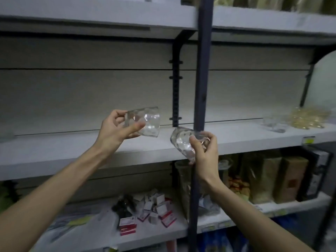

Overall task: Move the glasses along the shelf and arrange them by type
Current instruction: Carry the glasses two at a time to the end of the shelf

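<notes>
My left hand [116, 127] grips a clear faceted glass [148, 120], tipped on its side above the grey middle shelf [72, 151]. My right hand [204, 151] holds a second clear faceted glass [180, 140], also tilted, just in front of the shelf's front edge beside the dark upright post [201, 70]. The two glasses are apart, about a hand's width from each other. Far right on the same shelf stands another clear glass [274, 124], blurred, next to a pile of gold-coloured pieces [309, 118].
A faint glass object [6, 136] sits at the shelf's far left. The lower shelf [163, 231] carries small red and white boxes [156, 210], dark items and brown packets [272, 179]. A price tag [308, 140] hangs on the shelf edge. Another shelf runs overhead.
</notes>
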